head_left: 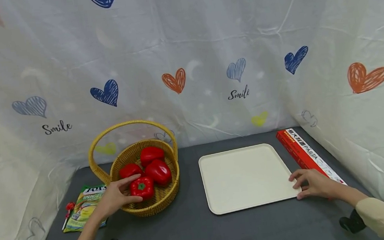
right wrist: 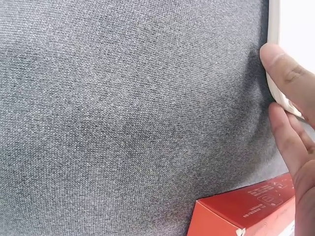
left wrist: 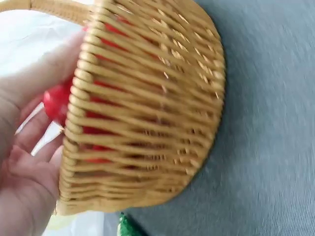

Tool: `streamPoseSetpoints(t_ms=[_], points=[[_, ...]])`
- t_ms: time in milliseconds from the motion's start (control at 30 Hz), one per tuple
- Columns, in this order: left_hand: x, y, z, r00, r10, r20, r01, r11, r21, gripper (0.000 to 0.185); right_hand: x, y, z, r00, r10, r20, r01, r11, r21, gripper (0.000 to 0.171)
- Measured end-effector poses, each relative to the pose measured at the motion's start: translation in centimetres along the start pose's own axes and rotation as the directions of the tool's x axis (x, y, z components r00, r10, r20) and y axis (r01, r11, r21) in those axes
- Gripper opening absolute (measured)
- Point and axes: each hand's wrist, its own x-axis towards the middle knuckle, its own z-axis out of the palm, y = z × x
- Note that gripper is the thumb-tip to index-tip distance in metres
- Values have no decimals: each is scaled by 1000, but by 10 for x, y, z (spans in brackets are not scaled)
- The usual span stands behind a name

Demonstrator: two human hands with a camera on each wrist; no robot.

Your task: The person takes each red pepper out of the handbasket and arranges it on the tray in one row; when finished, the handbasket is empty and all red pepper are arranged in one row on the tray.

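A yellow wicker basket with a tall handle holds several red bell peppers. My left hand reaches over its near left rim, with thumb and fingers spread on either side of the front bell pepper. In the left wrist view the basket wall hides most of the peppers, and whether the fingers press on one is unclear. A cream rectangular tray lies flat to the right. At its near right corner, my right hand pinches the rim between thumb and fingers.
A red pasta box lies right of the tray, close to the right hand. Left of the basket sit a green and yellow snack bag and a small red item. A printed curtain stands behind the dark grey table.
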Motion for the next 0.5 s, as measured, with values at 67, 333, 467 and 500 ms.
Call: streamPoseSetpoints(t_ms=[67, 333, 467, 500], points=[[1, 1, -1, 1000, -17, 4, 17, 999, -31, 69, 1, 0, 0, 1000, -5, 2, 5, 1000, 11, 28], [3, 3, -7, 997, -77, 14, 79, 981, -176, 69, 2, 1, 0, 1000, -8, 3, 8, 1000, 17, 26], [0, 10, -10, 994, -106, -12, 101, 971, -217, 70, 2, 1, 0, 1000, 22, 10, -23, 1000, 15, 27], [-1, 12, -11, 993, -113, -23, 105, 969, -222, 70, 2, 1, 0, 1000, 24, 7, -24, 1000, 12, 27]])
